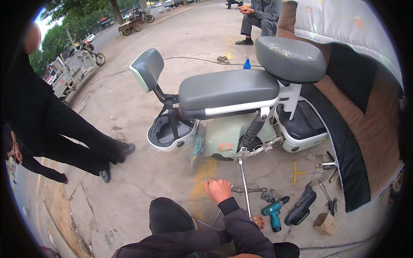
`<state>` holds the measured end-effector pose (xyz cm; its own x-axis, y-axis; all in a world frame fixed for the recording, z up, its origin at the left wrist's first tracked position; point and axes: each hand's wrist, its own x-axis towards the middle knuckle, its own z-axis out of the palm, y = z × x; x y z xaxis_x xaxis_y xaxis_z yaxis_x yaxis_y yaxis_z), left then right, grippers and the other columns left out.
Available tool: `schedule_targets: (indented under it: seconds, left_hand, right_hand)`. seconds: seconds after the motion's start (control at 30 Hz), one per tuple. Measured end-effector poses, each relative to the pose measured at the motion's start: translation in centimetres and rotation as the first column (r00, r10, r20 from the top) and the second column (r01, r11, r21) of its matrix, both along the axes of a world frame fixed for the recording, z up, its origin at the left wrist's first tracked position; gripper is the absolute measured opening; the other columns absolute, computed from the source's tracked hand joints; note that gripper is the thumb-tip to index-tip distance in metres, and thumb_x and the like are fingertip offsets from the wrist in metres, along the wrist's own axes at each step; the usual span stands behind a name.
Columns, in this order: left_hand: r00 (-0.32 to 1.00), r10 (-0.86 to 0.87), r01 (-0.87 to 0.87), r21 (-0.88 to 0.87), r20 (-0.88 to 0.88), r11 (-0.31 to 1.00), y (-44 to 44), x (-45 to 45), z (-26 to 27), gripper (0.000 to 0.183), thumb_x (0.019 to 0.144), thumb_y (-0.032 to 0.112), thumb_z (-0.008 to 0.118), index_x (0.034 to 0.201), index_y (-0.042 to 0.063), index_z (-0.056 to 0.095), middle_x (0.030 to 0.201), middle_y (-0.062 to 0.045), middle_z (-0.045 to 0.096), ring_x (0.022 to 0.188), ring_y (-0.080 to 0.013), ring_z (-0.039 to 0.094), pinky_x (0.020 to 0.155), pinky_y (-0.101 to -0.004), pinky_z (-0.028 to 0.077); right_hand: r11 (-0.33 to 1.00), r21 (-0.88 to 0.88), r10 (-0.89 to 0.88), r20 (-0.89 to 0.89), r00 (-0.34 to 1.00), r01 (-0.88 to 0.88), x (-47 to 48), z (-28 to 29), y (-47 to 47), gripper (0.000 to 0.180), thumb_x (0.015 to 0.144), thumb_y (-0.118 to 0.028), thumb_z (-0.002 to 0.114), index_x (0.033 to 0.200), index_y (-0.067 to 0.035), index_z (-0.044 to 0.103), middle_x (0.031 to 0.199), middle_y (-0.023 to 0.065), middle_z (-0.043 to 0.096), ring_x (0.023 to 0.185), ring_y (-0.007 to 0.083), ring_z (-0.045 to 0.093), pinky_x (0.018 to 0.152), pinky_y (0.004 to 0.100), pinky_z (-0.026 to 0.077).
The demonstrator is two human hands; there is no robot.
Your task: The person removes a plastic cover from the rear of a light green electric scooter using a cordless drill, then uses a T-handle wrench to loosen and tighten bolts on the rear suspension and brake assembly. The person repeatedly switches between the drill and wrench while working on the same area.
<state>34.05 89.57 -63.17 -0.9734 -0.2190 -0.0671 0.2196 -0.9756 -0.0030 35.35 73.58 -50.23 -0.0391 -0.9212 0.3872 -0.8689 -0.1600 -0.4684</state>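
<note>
My right hand (217, 192), curled into a fist, is over the pavement left of a long steel wrench bar (245, 187); nothing shows in it. That bar reaches from the scooter's rear axle area, below the coil shock absorber (253, 129), down towards me. At its lower end my left hand (259, 222) shows only its fingers beneath my right forearm; whether they grip the bar is hidden. Behind the right wrist lies a metal tool with a round shaft (250, 190). The pale green and white electric scooter (222, 138) stands side-on, a white helmet (167, 145) at its rear.
A teal cordless drill (274, 213), a black plastic part (300, 206), a yellow T-handle tool (294, 173), pliers (331, 204), wrenches (327, 164) and a block (326, 224) lie at right. A padded cover (364, 129) hangs at the scooter's front. A person (74, 135) stands left; another (261, 19) sits behind.
</note>
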Motion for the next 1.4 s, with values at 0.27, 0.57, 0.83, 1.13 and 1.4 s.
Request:
schedule_targets:
  seconds: [0.27,0.57,0.83,1.13,1.4]
  left_hand:
    - [0.811,0.084,0.001,-0.144,0.579,0.99,-0.8,-1.4,8.5,0.047,0.1,0.058,0.051,0.103,0.011,0.058,0.078,-0.003,0.061,0.067,-0.0177,0.061,0.064,-0.033,0.052]
    - [0.676,0.203,0.143,-0.396,0.708,0.907,-0.3,-0.8,8.8,0.049,0.102,0.059,0.043,0.091,0.012,0.05,0.076,-0.002,0.057,0.065,-0.0142,0.056,0.057,-0.029,0.047]
    - [0.835,0.251,-0.002,-0.452,0.49,0.892,-0.8,-0.7,9.1,0.046,0.102,0.057,0.046,0.091,0.012,0.049,0.076,-0.003,0.058,0.066,-0.0166,0.058,0.059,-0.03,0.051]
    - [0.745,0.154,0.167,-0.406,0.649,0.898,-2.5,-1.4,9.3,0.041,0.101,0.046,0.058,0.083,0.01,0.053,0.077,-0.003,0.058,0.071,-0.016,0.059,0.068,-0.0311,0.052]
    - [0.648,0.213,0.118,-0.373,0.731,0.92,-1.3,-1.7,9.4,0.023,0.103,0.028,0.054,0.1,0.007,0.063,0.085,0.0,0.063,0.072,-0.0106,0.061,0.061,-0.0264,0.049]
  right_hand:
    - [0.756,0.551,0.418,0.009,0.908,-0.353,-1.1,-0.7,3.5,0.04,0.088,-0.021,0.066,0.124,-0.004,0.063,0.129,0.0158,0.061,0.122,0.0302,0.057,0.102,0.0463,0.043]
    - [0.554,0.298,-0.639,0.751,0.167,0.777,-22.1,3.5,3.6,0.067,0.098,-0.05,0.055,0.137,0.004,0.047,0.134,0.0222,0.055,0.118,0.0313,0.054,0.1,0.0416,0.042]
    - [0.972,-0.129,-0.09,0.575,0.814,0.198,-3.8,5.1,2.4,0.038,0.097,-0.04,0.055,0.104,-0.006,0.071,0.076,0.0094,0.069,0.074,0.028,0.066,0.076,0.0388,0.046]
    - [0.97,-0.206,0.2,0.362,0.911,-0.131,0.1,9.5,4.0,0.048,0.087,-0.016,0.067,0.129,0.004,0.054,0.129,0.023,0.059,0.122,0.042,0.055,0.103,0.0497,0.043]
    - [0.693,0.458,-0.515,0.855,-0.063,0.556,-16.1,-1.9,4.7,0.087,0.098,-0.048,0.055,0.146,0.017,0.023,0.153,0.0339,0.029,0.139,0.0472,0.036,0.113,0.0515,0.033]
